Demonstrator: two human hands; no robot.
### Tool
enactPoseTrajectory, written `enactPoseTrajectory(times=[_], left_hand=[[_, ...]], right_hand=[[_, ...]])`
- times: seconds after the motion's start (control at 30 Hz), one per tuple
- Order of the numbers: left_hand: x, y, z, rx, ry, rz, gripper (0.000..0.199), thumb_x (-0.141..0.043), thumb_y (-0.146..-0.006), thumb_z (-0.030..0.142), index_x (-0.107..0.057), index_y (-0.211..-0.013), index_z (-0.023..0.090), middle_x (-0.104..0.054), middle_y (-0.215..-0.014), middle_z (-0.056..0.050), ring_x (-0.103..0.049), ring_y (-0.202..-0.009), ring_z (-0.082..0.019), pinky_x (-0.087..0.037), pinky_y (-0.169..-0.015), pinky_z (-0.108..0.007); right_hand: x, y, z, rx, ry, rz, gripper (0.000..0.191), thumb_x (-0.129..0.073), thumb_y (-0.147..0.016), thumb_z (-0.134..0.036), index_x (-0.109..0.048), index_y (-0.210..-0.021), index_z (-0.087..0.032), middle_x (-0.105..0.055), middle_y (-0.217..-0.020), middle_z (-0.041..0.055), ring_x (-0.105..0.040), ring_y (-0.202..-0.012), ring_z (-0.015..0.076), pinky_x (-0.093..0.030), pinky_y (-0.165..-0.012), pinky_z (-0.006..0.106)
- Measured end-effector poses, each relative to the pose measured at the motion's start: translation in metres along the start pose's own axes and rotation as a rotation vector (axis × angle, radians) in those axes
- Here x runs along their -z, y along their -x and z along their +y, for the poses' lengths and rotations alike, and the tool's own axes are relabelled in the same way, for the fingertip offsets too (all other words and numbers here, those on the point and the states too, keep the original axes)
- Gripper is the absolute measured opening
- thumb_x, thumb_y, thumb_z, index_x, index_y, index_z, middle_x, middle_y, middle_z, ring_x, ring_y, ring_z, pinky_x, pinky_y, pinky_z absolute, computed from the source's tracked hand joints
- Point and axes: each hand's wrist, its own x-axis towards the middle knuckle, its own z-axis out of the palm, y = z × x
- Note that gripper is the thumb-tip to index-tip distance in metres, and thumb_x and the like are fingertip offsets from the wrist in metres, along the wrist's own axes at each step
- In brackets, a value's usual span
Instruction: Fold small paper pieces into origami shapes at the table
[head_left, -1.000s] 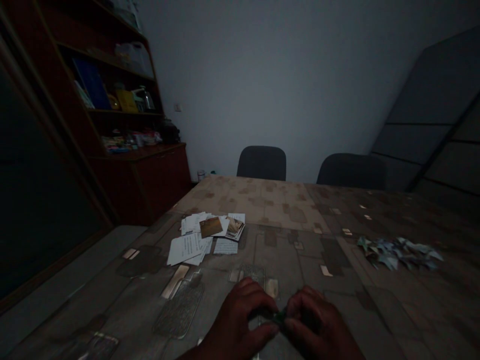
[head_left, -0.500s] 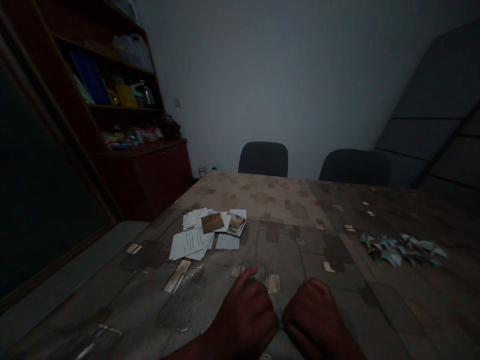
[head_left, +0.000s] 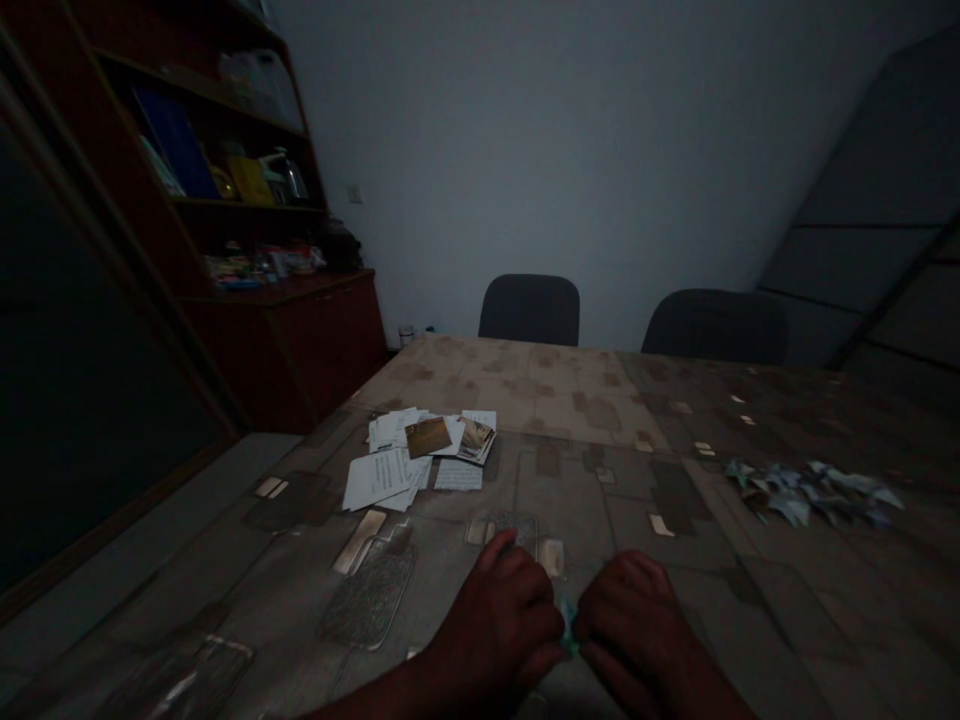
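Observation:
At the near side of the table, my left hand (head_left: 517, 615) and my right hand (head_left: 634, 620) are close together, fingers curled and pinched. Between them shows a small bluish-green piece of paper (head_left: 569, 625), gripped from both sides. My hands cover most of it, so its full shape is hidden. Farther off to the right lies a heap of folded paper pieces (head_left: 814, 492), pale and greenish. Loose printed cards (head_left: 379, 478) are spread in an untidy pile ahead and to the left, two of them with brown pictures.
A patterned cloth covers the table (head_left: 555, 375). Two dark chairs (head_left: 529, 310) stand at its far side against a pale wall. To the left is a reddish cabinet (head_left: 322, 330) with laden shelves. The room is dim.
My hands have drawn slightly apart, and more of the bluish-green paper shows between them. The view has tilted a little; the cards and the heap stay in place.

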Motion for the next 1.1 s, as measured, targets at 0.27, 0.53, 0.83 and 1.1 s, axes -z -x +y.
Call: enactPoseTrajectory(times=[0.27, 0.53, 0.83, 1.1], left_hand=[[0.000, -0.001, 0.001, -0.034, -0.035, 0.015, 0.016, -0.073, -0.085, 0.031, -0.064, -0.078, 0.020, -0.061, -0.080, 0.004, -0.054, -0.085, -0.016, -0.021, -0.112, -0.042], [-0.005, -0.002, 0.002, 0.072, 0.155, 0.019, 0.007, -0.070, -0.083, 0.018, -0.065, -0.079, 0.020, -0.061, -0.082, 0.002, -0.056, -0.087, -0.017, -0.023, -0.110, -0.044], [0.005, -0.006, 0.009, 0.215, 0.288, 0.004, 0.009, -0.067, -0.080, 0.009, -0.065, -0.078, 0.017, -0.058, -0.085, 0.000, -0.054, -0.089, -0.018, -0.029, -0.103, -0.044], [0.004, -0.008, 0.008, 0.230, 0.325, 0.026, 0.009, -0.071, -0.076, 0.010, -0.067, -0.079, 0.017, -0.060, -0.087, -0.001, -0.055, -0.091, -0.019, -0.033, -0.099, -0.043]], right_hand=[[0.004, -0.002, -0.003, -0.012, 0.063, -0.120, 0.015, -0.063, -0.086, -0.014, -0.055, -0.075, -0.021, -0.064, -0.075, 0.0001, -0.058, -0.074, 0.0195, -0.041, -0.078, 0.037], [-0.001, 0.003, -0.003, -0.093, -0.014, -0.117, 0.012, -0.062, -0.086, -0.012, -0.056, -0.080, -0.020, -0.063, -0.082, 0.0018, -0.058, -0.080, 0.0212, -0.043, -0.078, 0.040], [-0.009, 0.004, -0.002, -0.200, -0.056, -0.089, 0.012, -0.059, -0.088, -0.011, -0.055, -0.083, -0.022, -0.062, -0.085, 0.0015, -0.058, -0.082, 0.0213, -0.045, -0.076, 0.038], [-0.012, 0.004, 0.000, -0.264, -0.053, -0.118, 0.011, -0.057, -0.088, -0.012, -0.055, -0.082, -0.021, -0.061, -0.085, 0.0039, -0.058, -0.082, 0.0242, -0.044, -0.073, 0.040]])
